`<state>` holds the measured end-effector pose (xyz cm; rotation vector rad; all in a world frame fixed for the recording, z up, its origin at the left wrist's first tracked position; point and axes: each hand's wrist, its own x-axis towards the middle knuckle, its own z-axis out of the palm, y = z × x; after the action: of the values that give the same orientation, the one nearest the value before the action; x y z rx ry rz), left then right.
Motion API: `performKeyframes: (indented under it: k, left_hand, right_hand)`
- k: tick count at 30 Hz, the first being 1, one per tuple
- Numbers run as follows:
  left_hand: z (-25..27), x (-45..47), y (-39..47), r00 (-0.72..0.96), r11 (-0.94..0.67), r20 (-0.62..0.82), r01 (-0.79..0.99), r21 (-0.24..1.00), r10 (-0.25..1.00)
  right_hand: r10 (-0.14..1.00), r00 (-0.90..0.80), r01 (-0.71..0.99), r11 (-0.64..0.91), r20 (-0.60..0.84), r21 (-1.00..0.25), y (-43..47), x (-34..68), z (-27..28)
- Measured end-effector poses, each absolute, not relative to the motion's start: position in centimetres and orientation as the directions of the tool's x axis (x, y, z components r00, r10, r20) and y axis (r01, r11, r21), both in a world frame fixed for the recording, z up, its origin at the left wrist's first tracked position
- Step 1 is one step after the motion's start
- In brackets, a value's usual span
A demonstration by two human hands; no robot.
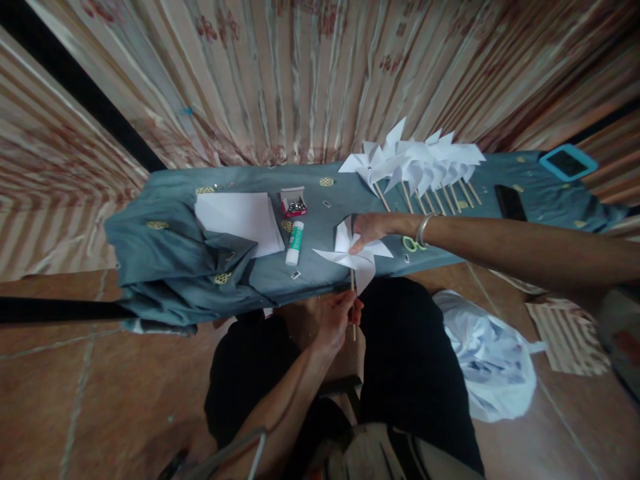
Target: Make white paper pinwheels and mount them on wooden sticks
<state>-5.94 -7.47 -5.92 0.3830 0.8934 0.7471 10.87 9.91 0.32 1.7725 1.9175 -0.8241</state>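
Note:
A white paper pinwheel (366, 264) on a thin wooden stick (353, 279) is held at the near edge of the cloth-covered table. My left hand (336, 319) pinches the stick below the paper blades, over my lap. From the right, my right hand (371, 228) grips the pinwheel with its thumb against the middle; its other fingers are partly hidden. Left of the blades lies a glue stick (295, 244) with a green-and-white label. Behind it is an open small box (293, 202) of shiny metal pins or tacks. Green-handled scissors (410, 244) lie beneath my right wrist.
Several finished pinwheels (417, 163) lie in a row at the back right. A stack of white paper (240, 217) is on the left. A black phone (510, 203) and a blue-framed device (569, 163) lie right. A white plastic bag (493, 373) sits on the floor.

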Motion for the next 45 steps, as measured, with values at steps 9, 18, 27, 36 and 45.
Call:
performKeyframes:
  k: [9, 18, 27, 36, 45]
  left_hand:
    - [-6.2, -5.5, -8.0, 0.354, 0.627, -0.518, -0.443, 0.640, 0.779]
    - [-6.0, -4.9, -7.8, 0.289, 0.607, -0.534, -0.397, 0.688, 0.794]
    - [-4.5, -4.4, -7.4, 0.283, 0.589, -0.518, -0.447, 0.673, 0.807]
    - [-0.3, -2.5, -4.7, 0.245, 0.483, -0.417, -0.498, 0.720, 0.875]
    - [2.6, -2.0, 1.3, 0.226, 0.400, -0.330, -0.553, 0.731, 0.917]
  right_hand:
    - [0.719, -0.225, 0.974, 0.154, -0.658, -0.164, 9.1, 11.5, 1.3]
    - [0.723, -0.293, 0.947, 0.130, -0.625, -0.294, 8.6, 12.6, 2.3]
    - [0.964, -0.143, 0.865, 0.012, -0.225, -0.501, 5.0, 15.9, 1.9]
    - [0.741, 0.432, 0.599, 0.192, 0.515, -0.778, 0.8, 16.9, 3.2]
    - [0.883, 0.451, -0.005, 0.150, 0.132, -0.989, 2.1, 14.5, -0.2]
